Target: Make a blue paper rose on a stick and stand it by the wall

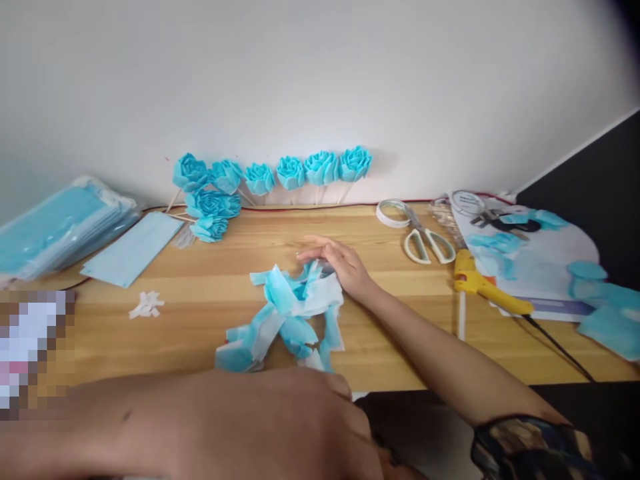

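Observation:
A loose heap of blue and white crepe-like scraps [287, 317] lies on the middle of the wooden table. My right hand [343, 267] reaches to the heap's far right edge, its fingers stretched leftward and touching or nearly touching the scraps. Close to the camera, my left hand [280, 423] crosses the bottom of the view, back side up. Its knuckles show, but the fingers bend down out of sight and look blurred, so anything in them is hidden.
Several blue flowers on sticks [290, 173] lean along the wall. Packaged blue sheets [65, 223], a folded sheet [135, 250] and white strips [147, 305] lie left. Right are tape [393, 215], scissors [425, 240], a yellow glue gun [493, 290] and blue pieces [613, 317].

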{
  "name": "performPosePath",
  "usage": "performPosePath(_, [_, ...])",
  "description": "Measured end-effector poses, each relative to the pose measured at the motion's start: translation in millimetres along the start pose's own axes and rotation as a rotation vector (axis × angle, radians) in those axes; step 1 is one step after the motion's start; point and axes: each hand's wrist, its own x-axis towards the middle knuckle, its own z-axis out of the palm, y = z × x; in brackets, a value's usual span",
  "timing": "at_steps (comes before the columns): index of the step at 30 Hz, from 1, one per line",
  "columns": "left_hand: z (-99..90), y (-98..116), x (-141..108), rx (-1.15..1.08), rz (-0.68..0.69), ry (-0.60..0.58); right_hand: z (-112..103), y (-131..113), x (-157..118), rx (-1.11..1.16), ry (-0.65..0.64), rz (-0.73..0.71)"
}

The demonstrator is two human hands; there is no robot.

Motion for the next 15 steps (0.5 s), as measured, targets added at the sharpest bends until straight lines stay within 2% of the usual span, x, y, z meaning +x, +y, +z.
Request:
performPosePath(3, [19.9, 1.1, 1.4, 0.214, -0.081, 0.038, -1.4, 1.7, 0.2, -0.012, 0.003, -0.023])
performPosePath(7, [59.3, 1.2, -7.7, 0.254, -0.145, 0.123, -3.6, 4.6, 1.5, -0.127, 0.008, -0.065])
performPosePath(9, [71.2, -2.8, -13.2, 0.273, -0.174, 0.115, -3.9, 5.9, 2.3, -0.132, 0.016, -0.055])
performPosePath(12, [76.9, -11.0, -23.9, 0.262, -0.247, 0.154, -3.4, 6.1, 3.3, -0.12, 0.037, -0.019])
performPosePath(15, [70.0, -14.8, -38.6, 0.195, -0.334, 0.199, -2.6, 4.7, 3.6, -0.046, 0.064, 0.023])
